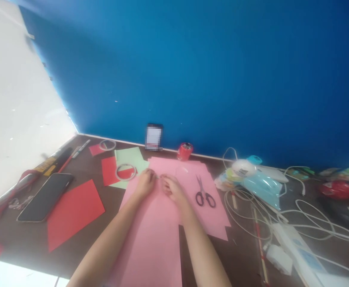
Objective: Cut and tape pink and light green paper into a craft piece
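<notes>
Both my hands rest on a stack of pink paper sheets [159, 223] on a dark brown table [24, 239]. My left hand [146, 183] and my right hand [171, 188] are close together near the top of the front pink sheet, fingers curled and pinching at it. Between the fingertips a small thin thing shows that I cannot make out. Black-handled scissors [204, 193] lie on the pink paper just right of my right hand.
Red sheets [72, 211], a light green sheet [131, 157] and two tape rings [125, 171] lie left. A phone [44, 197] lies far left. A red tape roll [185, 151] stands by the blue wall. White cables [282, 215], a power strip [296, 247] and bags crowd the right.
</notes>
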A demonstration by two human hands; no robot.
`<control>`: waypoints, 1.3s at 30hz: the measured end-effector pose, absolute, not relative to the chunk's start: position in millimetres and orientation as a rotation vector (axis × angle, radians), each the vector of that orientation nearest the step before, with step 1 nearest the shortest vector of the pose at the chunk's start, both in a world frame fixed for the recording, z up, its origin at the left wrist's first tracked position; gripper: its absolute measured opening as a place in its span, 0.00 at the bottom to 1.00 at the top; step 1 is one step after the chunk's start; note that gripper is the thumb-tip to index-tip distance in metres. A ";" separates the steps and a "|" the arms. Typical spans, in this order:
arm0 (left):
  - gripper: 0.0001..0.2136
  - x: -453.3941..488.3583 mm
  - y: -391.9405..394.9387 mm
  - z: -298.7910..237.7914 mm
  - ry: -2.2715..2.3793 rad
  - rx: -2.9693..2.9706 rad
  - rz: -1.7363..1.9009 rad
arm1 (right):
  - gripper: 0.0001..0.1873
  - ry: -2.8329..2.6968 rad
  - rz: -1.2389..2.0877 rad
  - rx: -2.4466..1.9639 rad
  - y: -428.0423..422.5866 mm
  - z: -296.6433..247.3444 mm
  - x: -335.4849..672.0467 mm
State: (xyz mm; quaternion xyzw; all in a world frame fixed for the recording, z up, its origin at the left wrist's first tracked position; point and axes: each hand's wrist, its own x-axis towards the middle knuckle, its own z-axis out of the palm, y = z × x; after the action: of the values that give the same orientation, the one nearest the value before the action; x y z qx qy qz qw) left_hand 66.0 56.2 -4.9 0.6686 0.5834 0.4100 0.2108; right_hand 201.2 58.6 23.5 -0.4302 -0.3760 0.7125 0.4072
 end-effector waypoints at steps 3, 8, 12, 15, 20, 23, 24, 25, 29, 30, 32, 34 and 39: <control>0.11 66.6 58.0 -6.4 1.631 1.874 1.136 | 0.10 -0.963 1.830 -1.105 60.0 22.1 200.9; 0.11 67.8 57.9 -5.4 1.654 1.889 1.111 | 0.08 -0.973 1.816 -1.145 60.9 21.3 197.6; 0.11 68.4 56.5 -3.2 1.682 1.914 1.084 | 0.08 -0.979 1.792 -1.166 61.4 20.5 195.6; 0.11 68.4 56.0 -1.5 1.682 1.914 1.073 | 0.08 -0.983 1.785 -1.171 61.6 19.7 195.0; 0.11 68.5 56.4 -0.9 1.689 1.908 1.059 | 0.07 -0.988 1.780 -1.172 61.5 19.5 194.7; 0.10 68.6 56.9 -2.4 1.700 1.910 1.061 | 0.07 -0.988 1.774 -1.174 60.9 20.0 194.3; 0.10 68.6 57.1 -3.1 1.703 1.911 1.063 | 0.07 -0.988 1.772 -1.173 60.7 20.2 194.3; 0.10 68.5 57.4 -3.8 1.705 1.912 1.065 | 0.07 -0.988 1.769 -1.173 60.4 20.4 194.2; 0.10 67.6 58.5 -7.0 1.702 1.922 1.067 | 0.07 -0.988 1.748 -1.173 59.7 20.4 194.4; 0.10 67.4 58.8 -7.6 1.701 1.923 1.067 | 0.06 -0.989 1.739 -1.174 59.6 20.0 194.3; 0.10 67.3 59.1 -8.6 1.701 1.924 1.069 | 0.06 -0.992 1.717 -1.179 59.4 18.5 194.2; 0.10 67.5 59.1 -9.0 1.705 1.920 1.073 | 0.07 -0.998 1.693 -1.189 59.3 16.8 193.9; 0.11 68.7 57.9 -7.6 1.722 1.905 1.078 | 0.11 -1.014 1.656 -1.209 58.9 14.3 193.5</control>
State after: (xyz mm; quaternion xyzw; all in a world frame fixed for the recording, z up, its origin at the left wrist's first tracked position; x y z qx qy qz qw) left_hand 68.7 57.9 -7.6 0.6731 0.6085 0.3811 0.1774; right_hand 193.5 58.9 14.3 -0.4810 -0.4035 0.6590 0.4142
